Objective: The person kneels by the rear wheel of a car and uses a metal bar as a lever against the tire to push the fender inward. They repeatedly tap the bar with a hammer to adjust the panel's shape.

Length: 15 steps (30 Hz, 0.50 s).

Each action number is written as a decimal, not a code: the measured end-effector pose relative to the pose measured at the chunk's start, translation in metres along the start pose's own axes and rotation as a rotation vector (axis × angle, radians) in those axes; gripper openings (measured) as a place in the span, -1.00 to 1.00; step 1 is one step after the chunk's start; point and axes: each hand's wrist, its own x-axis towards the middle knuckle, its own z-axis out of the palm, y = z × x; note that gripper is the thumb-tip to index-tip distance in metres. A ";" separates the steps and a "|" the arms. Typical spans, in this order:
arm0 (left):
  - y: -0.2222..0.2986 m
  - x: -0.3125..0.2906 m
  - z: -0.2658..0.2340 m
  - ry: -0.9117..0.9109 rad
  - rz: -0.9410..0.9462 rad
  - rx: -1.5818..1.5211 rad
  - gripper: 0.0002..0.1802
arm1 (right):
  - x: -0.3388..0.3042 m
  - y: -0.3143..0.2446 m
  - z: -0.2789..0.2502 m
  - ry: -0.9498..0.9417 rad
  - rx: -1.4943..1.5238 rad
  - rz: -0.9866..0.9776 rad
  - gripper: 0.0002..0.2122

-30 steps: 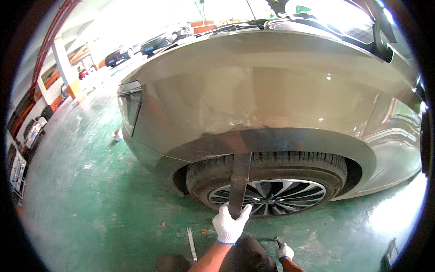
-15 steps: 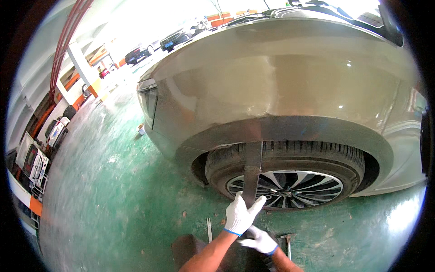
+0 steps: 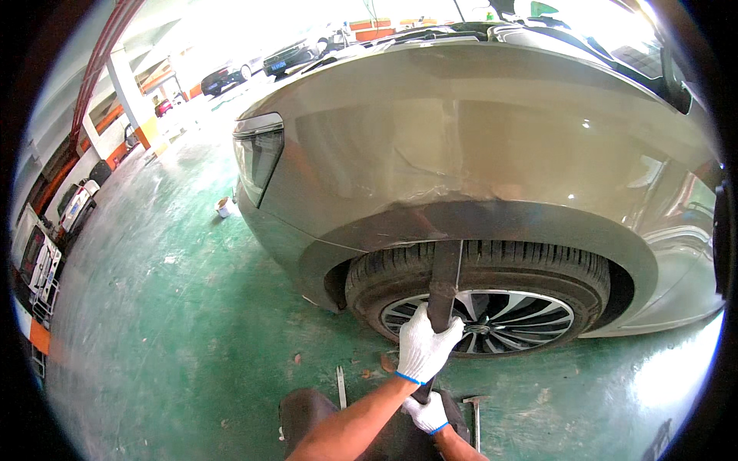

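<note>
A long, flat dark bar (image 3: pixel 443 288) stands slanted in front of the front wheel, its upper end reaching up to the wheel arch (image 3: pixel 492 221). Around its middle, my left hand (image 3: pixel 425 346), in a white knit glove, is closed. Lower down, my gloved right hand (image 3: pixel 427 413) is wrapped round the bar near its lower end, close to my knees. Just above the arch, the beige car's fender (image 3: pixel 369 115) is dented and creased. Behind the bar are the tyre (image 3: pixel 530 257) and the multi-spoke wheel rim (image 3: pixel 530 315).
On the green floor (image 3: pixel 192 323), a slim light metal tool (image 3: pixel 341 387) lies left of my knees and a hammer-like tool (image 3: pixel 476 422) lies right of them. A small white tub (image 3: pixel 224 207) stands beyond the bumper. Car parts (image 3: pixel 77 203) line the left wall.
My right hand, loosely placed with its fingers extended before, is now closed round the bar's lower part. The bar and my left hand appear slightly farther right as the view shifts.
</note>
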 end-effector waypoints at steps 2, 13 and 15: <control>-0.003 -0.001 0.003 0.001 -0.013 -0.052 -0.67 | -0.005 -0.006 -0.003 0.023 -0.008 0.032 -0.83; 0.005 -0.004 0.015 0.005 -0.094 -0.156 -0.71 | -0.009 -0.020 -0.026 0.017 -0.078 0.027 -0.85; 0.010 -0.004 0.016 0.012 -0.111 -0.142 -0.70 | -0.007 -0.024 -0.032 0.005 -0.071 0.016 -0.86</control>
